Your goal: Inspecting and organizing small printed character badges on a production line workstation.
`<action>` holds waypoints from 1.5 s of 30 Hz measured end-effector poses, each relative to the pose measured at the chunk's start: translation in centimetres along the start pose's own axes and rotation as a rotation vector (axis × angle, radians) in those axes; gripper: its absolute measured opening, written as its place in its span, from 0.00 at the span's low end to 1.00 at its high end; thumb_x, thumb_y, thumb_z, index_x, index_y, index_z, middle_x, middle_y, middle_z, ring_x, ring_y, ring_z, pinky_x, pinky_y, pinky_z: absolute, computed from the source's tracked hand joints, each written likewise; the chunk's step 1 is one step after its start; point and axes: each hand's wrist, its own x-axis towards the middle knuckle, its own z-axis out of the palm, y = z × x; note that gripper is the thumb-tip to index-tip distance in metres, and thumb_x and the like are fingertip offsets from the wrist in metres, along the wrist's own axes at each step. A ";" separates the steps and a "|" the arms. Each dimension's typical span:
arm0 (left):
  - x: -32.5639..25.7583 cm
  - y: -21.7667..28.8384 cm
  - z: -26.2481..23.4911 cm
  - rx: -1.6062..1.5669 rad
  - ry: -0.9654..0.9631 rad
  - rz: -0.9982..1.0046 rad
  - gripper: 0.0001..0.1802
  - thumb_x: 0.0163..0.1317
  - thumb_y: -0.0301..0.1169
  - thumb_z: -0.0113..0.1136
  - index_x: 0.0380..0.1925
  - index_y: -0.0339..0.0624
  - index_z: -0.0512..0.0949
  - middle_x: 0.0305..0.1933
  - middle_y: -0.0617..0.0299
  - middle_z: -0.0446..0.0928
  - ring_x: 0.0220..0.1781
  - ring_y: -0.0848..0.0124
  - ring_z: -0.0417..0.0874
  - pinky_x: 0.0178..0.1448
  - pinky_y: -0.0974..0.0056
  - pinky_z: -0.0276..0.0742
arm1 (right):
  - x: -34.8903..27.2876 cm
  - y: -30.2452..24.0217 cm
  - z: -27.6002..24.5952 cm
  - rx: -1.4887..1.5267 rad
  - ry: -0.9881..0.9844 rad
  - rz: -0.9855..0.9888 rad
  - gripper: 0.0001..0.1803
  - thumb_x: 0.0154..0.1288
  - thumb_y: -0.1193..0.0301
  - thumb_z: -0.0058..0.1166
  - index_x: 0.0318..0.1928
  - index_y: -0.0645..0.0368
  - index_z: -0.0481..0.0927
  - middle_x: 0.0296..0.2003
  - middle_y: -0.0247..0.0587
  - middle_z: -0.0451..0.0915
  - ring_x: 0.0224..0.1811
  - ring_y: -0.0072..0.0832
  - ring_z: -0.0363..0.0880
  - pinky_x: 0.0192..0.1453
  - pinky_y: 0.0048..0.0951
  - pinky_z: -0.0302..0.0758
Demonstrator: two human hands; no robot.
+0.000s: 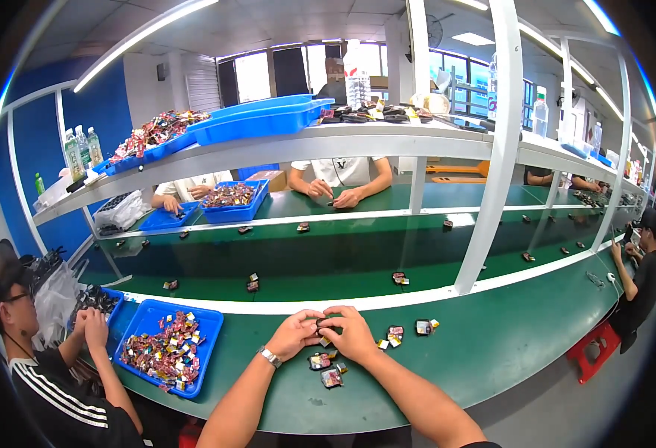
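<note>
Over the green work surface (246, 358), my left hand (293, 336) and my right hand (352, 336) come together with fingertips pinched. Between them is a small dark part (319, 323), mostly hidden by the fingers, so its kind cannot be made out. Just below lie two small black-edged pieces with pale, printed faces, one piece (319, 361) above another piece (332, 378). Right of my right hand rest a similar reddish piece (395, 334) and a black piece with a yellow tab (423, 327). A watch (270, 356) is on my left wrist.
At left stands a blue tray (214, 328) heaped with small red and white parts, beside a seated co-worker (59, 373). Ahead, a dark green conveyor (328, 257) carries scattered pieces. A white post (485, 187) and loaded shelf (268, 148) rise beyond. Other people work across and at right.
</note>
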 end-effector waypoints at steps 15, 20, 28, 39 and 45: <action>0.0 -0.3 0.0 -0.014 0.018 0.066 0.14 0.68 0.28 0.56 0.52 0.43 0.70 0.52 0.58 0.77 0.54 0.67 0.79 0.59 0.59 0.79 | -0.1 0.0 1.1 0.134 0.065 0.105 0.08 0.57 0.70 0.61 0.38 0.53 0.87 0.51 0.36 0.80 0.57 0.39 0.73 0.62 0.38 0.71; 0.1 -0.6 -0.2 -0.004 0.033 0.088 0.15 0.67 0.28 0.57 0.52 0.42 0.70 0.54 0.57 0.76 0.55 0.67 0.79 0.58 0.59 0.79 | -0.1 -0.3 1.6 0.195 0.079 0.092 0.08 0.56 0.71 0.62 0.38 0.53 0.87 0.51 0.38 0.80 0.57 0.40 0.74 0.61 0.38 0.71; 0.0 -0.3 0.5 -0.001 0.056 0.076 0.16 0.67 0.27 0.58 0.53 0.41 0.69 0.54 0.56 0.77 0.54 0.68 0.80 0.56 0.62 0.80 | -0.1 0.1 1.1 0.111 0.069 0.072 0.09 0.56 0.72 0.61 0.39 0.52 0.86 0.56 0.40 0.77 0.60 0.42 0.72 0.64 0.40 0.69; 0.0 -0.4 0.2 -0.002 0.092 0.137 0.14 0.69 0.25 0.51 0.54 0.42 0.68 0.52 0.56 0.77 0.54 0.68 0.80 0.55 0.62 0.80 | 0.6 -1.0 0.5 0.088 0.149 -0.058 0.10 0.56 0.76 0.61 0.40 0.56 0.83 0.54 0.44 0.73 0.53 0.40 0.75 0.54 0.35 0.76; -0.1 -0.2 0.8 -0.021 0.128 0.102 0.14 0.70 0.24 0.48 0.55 0.42 0.68 0.51 0.57 0.78 0.50 0.71 0.81 0.53 0.65 0.80 | 1.0 -0.3 0.8 -0.009 0.185 -0.169 0.07 0.52 0.79 0.63 0.34 0.58 0.81 0.40 0.40 0.76 0.41 0.36 0.77 0.42 0.32 0.77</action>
